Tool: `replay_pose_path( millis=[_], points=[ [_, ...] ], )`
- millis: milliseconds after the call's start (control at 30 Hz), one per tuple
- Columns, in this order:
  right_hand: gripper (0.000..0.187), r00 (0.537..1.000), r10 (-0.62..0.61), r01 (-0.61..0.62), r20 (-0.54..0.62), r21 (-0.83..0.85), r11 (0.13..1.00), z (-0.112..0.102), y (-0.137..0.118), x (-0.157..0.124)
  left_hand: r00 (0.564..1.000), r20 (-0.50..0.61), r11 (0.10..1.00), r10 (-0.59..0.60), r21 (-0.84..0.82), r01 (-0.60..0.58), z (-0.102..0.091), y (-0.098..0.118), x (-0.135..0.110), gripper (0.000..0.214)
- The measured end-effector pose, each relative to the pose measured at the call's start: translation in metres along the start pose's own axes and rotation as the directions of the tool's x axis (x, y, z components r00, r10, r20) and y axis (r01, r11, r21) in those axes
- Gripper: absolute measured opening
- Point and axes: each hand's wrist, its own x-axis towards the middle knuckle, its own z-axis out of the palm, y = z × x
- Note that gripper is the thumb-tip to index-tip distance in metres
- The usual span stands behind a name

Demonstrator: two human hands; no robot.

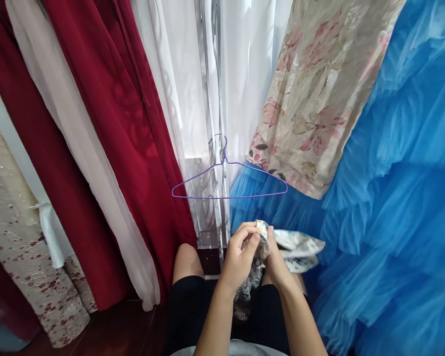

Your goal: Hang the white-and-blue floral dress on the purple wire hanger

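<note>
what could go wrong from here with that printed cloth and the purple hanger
The printed cloth is bunched between the left hand and right hand, so it might crease or twist. Its loose end spreads out beside the blue tulle and could brush or snag on it. The purple hanger hangs with its right end by the hem of the floral fabric; a knock might swing it into that.
</note>
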Motion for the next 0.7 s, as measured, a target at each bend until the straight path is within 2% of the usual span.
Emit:
replay_pose_path(
  millis=[100, 200, 233, 300, 400, 467, 533, 600, 700],
  points=[
    [0.070, 0.977, 0.147, -0.155, 0.154, 0.045, 0.987, 0.006, 0.000, -0.008, 0.999, -0.032, 0.992, -0.012, 0.124, 0.016, -0.013, -0.004, 0.003, 0.022],
    [0.064, 0.908, 0.274, -0.287, 0.316, -0.005, 0.958, 0.001, -0.005, -0.013, 0.989, -0.035, 0.979, -0.141, 0.141, 0.144, -0.033, -0.014, 0.002, 0.025],
    [0.062, 0.887, 0.289, -0.295, 0.360, -0.038, 0.955, -0.002, -0.008, -0.014, 0.979, 0.006, 0.971, -0.206, 0.123, 0.203, -0.037, -0.018, 0.000, 0.030],
    [0.060, 0.850, 0.294, -0.274, 0.437, -0.111, 0.955, -0.008, -0.016, -0.015, 0.939, 0.160, 0.952, -0.305, 0.028, 0.305, -0.041, -0.027, -0.006, 0.045],
    [0.046, 0.820, 0.279, -0.228, 0.500, -0.162, 0.960, -0.014, -0.028, -0.013, 0.868, 0.385, 0.896, -0.314, -0.181, 0.405, -0.034, -0.041, -0.014, 0.072],
    [0.040, 0.812, 0.274, -0.215, 0.516, -0.172, 0.961, -0.016, -0.039, -0.011, 0.851, 0.426, 0.876, -0.307, -0.222, 0.427, -0.028, -0.048, -0.016, 0.082],
    [0.041, 0.796, 0.265, -0.181, 0.544, -0.203, 0.962, -0.018, -0.054, -0.008, 0.846, 0.445, 0.918, -0.294, -0.116, 0.380, -0.028, -0.051, -0.013, 0.084],
    [0.045, 0.782, 0.251, -0.121, 0.570, -0.255, 0.959, -0.022, -0.074, -0.004, 0.852, 0.463, 0.970, -0.243, 0.097, 0.224, -0.035, -0.050, -0.009, 0.075],
    [0.046, 0.801, 0.250, -0.056, 0.544, -0.347, 0.936, -0.028, -0.106, 0.004, 0.865, 0.464, 0.913, -0.192, 0.407, -0.016, -0.058, -0.043, -0.002, 0.053]
  ],
)
